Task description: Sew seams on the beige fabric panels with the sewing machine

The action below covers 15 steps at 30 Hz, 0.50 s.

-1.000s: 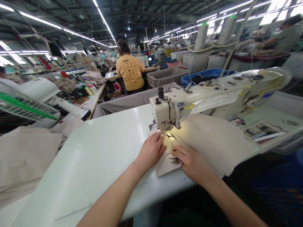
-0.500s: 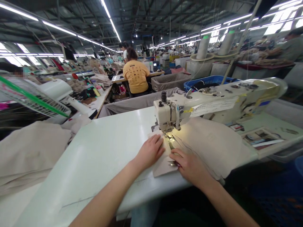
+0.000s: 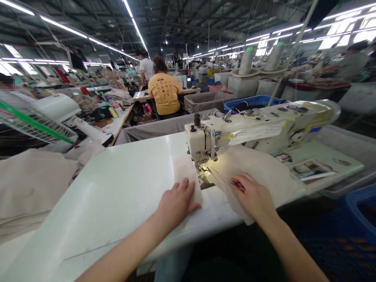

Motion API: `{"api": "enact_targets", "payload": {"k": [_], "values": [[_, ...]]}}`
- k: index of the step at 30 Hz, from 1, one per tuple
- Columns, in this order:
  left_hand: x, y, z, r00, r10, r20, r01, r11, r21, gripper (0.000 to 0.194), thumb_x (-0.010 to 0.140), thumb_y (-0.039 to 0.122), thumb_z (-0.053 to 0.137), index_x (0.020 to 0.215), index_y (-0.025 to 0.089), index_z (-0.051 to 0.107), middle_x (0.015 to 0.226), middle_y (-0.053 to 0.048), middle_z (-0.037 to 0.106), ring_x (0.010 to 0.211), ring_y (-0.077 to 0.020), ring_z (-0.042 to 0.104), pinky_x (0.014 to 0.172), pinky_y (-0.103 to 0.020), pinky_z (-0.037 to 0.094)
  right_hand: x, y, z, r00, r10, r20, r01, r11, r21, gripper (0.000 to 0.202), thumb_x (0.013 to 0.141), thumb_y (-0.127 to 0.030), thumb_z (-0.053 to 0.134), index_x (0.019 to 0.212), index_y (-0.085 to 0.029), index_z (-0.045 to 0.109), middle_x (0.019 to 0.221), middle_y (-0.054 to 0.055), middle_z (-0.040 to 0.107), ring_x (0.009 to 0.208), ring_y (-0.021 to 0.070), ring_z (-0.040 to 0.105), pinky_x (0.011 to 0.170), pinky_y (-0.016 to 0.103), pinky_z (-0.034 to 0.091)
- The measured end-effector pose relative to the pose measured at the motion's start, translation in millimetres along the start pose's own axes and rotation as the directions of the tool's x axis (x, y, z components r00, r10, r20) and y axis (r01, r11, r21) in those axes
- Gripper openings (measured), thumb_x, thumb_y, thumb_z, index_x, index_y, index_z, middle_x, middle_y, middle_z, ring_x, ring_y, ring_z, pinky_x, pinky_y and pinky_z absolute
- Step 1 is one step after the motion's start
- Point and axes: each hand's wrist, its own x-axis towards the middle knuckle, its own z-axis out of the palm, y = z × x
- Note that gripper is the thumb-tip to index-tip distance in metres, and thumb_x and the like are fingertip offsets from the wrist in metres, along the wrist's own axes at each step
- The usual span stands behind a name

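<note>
My left hand (image 3: 178,199) lies flat with its fingers out on a narrow cream fabric piece (image 3: 185,168), left of the needle. My right hand (image 3: 254,196) is closed around small thread snips (image 3: 239,186), held at the edge of a larger cream cloth (image 3: 261,166). That cloth spreads under the arm of the sewing machine (image 3: 202,143) and hangs over the front edge. The lit needle area (image 3: 204,170) sits between my hands, with the metal plate bared. Whether my right fingers also pinch the cloth is hard to tell.
The pale green table (image 3: 132,176) extends left. A pile of cream cloth (image 3: 32,184) and a fan (image 3: 55,113) stand there. A tray of small tools (image 3: 311,170) is at the right. Beyond the machine are a blue basket (image 3: 249,102) and a person in yellow (image 3: 164,94).
My hands have moved apart. The left slid leftward with the narrow piece, now away from the needle; the right moved right with the snips, baring the plate. The whole view shifted slightly.
</note>
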Motion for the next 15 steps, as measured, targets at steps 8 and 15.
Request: {"api": "enact_targets", "payload": {"k": [8,15], "values": [[48.2,-21.0,-8.0,0.955,-0.056,-0.293,0.040,0.997,-0.060,0.043,0.094,0.035,0.062,0.133,0.018,0.056,0.145,-0.020,0.053,0.122,-0.0350,0.059,0.094,-0.048,0.054,2.9,7.6,-4.9,0.988,0.147,0.050,-0.140,0.982,-0.128,0.014,0.091,-0.037,0.059,0.087,-0.024,0.063,0.093,0.001,0.067,0.072,0.0181,0.066,0.058,0.028,0.042],[23.2,23.3,-12.7,0.987,0.085,-0.134,-0.134,0.897,-0.420,0.025,0.098,0.027,0.050,0.094,0.022,0.075,0.091,-0.005,0.074,0.085,-0.0210,0.070,0.076,-0.031,0.055,7.8,14.8,-9.8,0.975,0.211,0.066,-0.212,0.977,0.012,0.030,0.097,-0.041,0.049,0.078,-0.024,0.064,0.083,0.002,0.069,0.077,0.0208,0.066,0.063,0.030,0.043]]}}
